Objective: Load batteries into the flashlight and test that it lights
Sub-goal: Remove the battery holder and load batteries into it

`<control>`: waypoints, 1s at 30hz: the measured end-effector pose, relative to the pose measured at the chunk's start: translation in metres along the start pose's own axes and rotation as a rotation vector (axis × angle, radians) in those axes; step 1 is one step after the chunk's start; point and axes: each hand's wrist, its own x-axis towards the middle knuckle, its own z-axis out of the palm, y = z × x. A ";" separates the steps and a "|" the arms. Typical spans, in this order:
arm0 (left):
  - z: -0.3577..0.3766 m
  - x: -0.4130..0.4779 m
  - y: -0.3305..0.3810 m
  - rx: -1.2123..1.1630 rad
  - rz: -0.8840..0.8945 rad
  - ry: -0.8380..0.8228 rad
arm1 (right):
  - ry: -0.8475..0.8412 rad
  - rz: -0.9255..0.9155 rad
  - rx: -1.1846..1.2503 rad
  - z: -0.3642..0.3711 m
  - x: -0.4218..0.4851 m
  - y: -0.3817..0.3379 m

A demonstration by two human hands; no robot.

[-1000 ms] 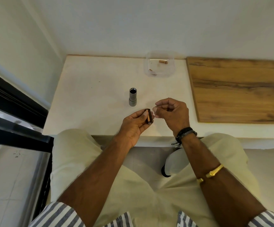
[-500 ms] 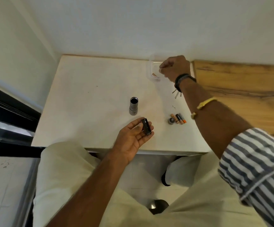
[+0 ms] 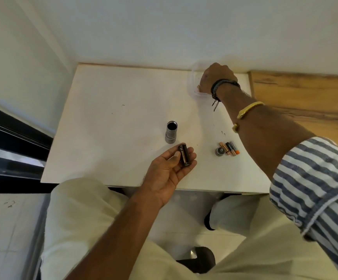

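Note:
The grey flashlight body [image 3: 171, 132] stands upright on the white table [image 3: 107, 126], its open end up. My left hand [image 3: 170, 170] lies palm up near the front edge and holds the black battery holder [image 3: 184, 155] between thumb and fingers. The flashlight's round end cap [image 3: 219, 151] lies on the table beside three loose batteries [image 3: 231, 148]. My right hand [image 3: 216, 77] reaches into the clear plastic container [image 3: 192, 81] at the back, fingers curled down inside it. What those fingers touch is hidden.
A wooden board [image 3: 305, 98] covers the table's right side. A white wall runs close behind the table. A dark window frame [image 3: 12, 134] is at the left. My knees sit under the table's front edge.
My right hand left the battery holder and reached back to the clear container, then dipped into it. My left hand stayed by the front edge with the holder. The camera view shifted.

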 end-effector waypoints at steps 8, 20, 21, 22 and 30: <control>0.009 -0.010 0.002 -0.002 0.022 -0.042 | 0.170 -0.011 0.516 -0.019 -0.060 0.016; 0.010 -0.019 -0.008 0.110 0.093 -0.001 | -0.309 0.046 1.436 0.006 -0.230 0.050; 0.010 -0.020 -0.009 0.121 0.099 0.004 | -0.324 0.029 1.453 0.007 -0.236 0.051; 0.010 -0.021 -0.009 0.129 0.104 0.007 | -0.333 0.019 1.477 0.007 -0.241 0.052; 0.007 -0.024 -0.012 0.184 0.163 0.005 | -0.331 -0.029 1.534 0.009 -0.267 0.061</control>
